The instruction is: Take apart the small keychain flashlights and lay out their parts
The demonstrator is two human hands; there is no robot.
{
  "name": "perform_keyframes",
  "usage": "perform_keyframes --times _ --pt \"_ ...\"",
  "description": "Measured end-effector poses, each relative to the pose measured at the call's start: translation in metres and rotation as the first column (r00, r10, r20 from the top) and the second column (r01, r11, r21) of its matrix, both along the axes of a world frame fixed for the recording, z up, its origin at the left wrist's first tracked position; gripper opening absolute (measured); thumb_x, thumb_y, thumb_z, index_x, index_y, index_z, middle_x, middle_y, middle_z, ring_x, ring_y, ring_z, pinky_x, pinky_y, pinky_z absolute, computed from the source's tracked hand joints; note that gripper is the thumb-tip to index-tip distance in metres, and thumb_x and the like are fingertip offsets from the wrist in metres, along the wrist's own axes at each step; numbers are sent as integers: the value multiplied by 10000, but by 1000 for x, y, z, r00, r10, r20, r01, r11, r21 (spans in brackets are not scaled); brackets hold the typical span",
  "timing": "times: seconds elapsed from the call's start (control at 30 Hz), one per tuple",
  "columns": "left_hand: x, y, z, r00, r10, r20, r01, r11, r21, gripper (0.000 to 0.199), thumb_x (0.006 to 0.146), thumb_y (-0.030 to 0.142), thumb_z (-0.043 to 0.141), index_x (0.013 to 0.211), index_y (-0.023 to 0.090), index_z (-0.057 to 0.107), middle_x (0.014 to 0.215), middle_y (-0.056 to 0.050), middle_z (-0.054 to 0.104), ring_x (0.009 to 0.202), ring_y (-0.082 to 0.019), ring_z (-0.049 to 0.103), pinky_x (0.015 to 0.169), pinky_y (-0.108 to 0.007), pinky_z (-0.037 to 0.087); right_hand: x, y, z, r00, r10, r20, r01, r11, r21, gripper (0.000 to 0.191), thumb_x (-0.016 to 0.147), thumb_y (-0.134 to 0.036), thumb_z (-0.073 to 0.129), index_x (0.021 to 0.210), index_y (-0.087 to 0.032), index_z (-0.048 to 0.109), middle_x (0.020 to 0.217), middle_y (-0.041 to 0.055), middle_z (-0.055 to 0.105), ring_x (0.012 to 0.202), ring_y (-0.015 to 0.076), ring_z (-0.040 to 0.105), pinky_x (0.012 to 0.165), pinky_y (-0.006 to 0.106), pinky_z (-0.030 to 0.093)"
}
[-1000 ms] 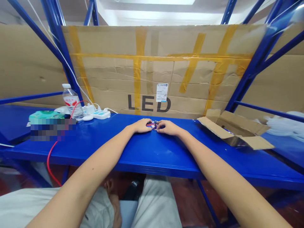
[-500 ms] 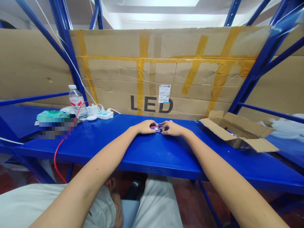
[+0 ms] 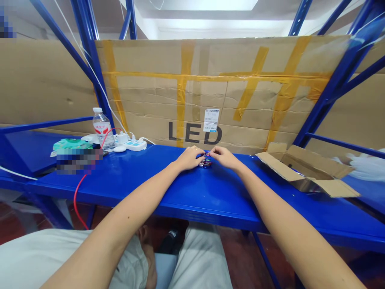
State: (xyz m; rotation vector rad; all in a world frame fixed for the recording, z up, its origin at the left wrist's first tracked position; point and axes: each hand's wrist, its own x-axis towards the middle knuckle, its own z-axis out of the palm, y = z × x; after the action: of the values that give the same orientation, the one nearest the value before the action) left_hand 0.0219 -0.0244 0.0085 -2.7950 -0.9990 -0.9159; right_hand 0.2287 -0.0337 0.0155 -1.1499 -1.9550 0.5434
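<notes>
A small bundle of slim, shiny, pen-like sticks point(image 3: 206, 163) in mixed colours lies on the blue table point(image 3: 192, 190) between my hands. My left hand point(image 3: 189, 158) rests at the bundle's left end, with curled fingers and thumb closing on it. On the far right side, my right hand point(image 3: 225, 157) is closed in a pinch just above the bundle. A bit of shiny colour shows at its fingertips, apparently one stick, partly hidden by the fingers. The sticks' exact kind is too small to tell.
An open cardboard box point(image 3: 300, 168) stands on the right. To the left are a water bottle point(image 3: 103, 130), a power strip point(image 3: 135, 144), a green packet point(image 3: 72, 144) and a red cable point(image 3: 77, 196). Behind the table rises a large taped cardboard sheet point(image 3: 150, 100) between blue posts.
My right hand has risen slightly from the bundle's right end, its fingers pinched near the top. My left hand's fingers have shifted up and over the sticks. The view has shifted slightly.
</notes>
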Motion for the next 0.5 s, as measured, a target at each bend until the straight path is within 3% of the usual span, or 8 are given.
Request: perform_keyframes --times 0.13,0.23,0.37,0.5 --pt "7 -4 4 995 42 95 -47 997 57 295 949 203 398 1157 163 602 1150 -100 672 1087 -220 594 965 -360 455 -3 1 0 987 6 -161 -10 1000 -20 174 819 -348 571 780 -188 513 728 41 660 696 167 590 674 300 464" --pt "9 -12 5 996 74 45 -77 993 84 327 959 191 347 1212 184 554 1129 -99 652 1054 -215 611 913 -338 475 -5 -2 1 984 44 -172 -55 996 -64 196 810 -365 588 809 -191 498 653 12 616 629 153 567 631 288 459" --pt "12 -24 9 979 180 -99 -169 979 115 314 979 260 316 1205 210 529 1094 -101 634 1010 -231 622 841 -341 484 -7 -9 4 995 71 -69 -76 995 -71 216 802 -382 574 810 -170 532 601 -11 556 586 146 529 586 272 424" --pt "13 -29 10 959 216 -185 -192 971 140 320 998 340 293 1171 202 524 1109 -110 636 1023 -240 619 827 -334 471 -6 -14 8 986 75 152 -71 997 -30 276 849 -378 462 669 -174 505 554 -9 530 550 130 470 557 261 365"
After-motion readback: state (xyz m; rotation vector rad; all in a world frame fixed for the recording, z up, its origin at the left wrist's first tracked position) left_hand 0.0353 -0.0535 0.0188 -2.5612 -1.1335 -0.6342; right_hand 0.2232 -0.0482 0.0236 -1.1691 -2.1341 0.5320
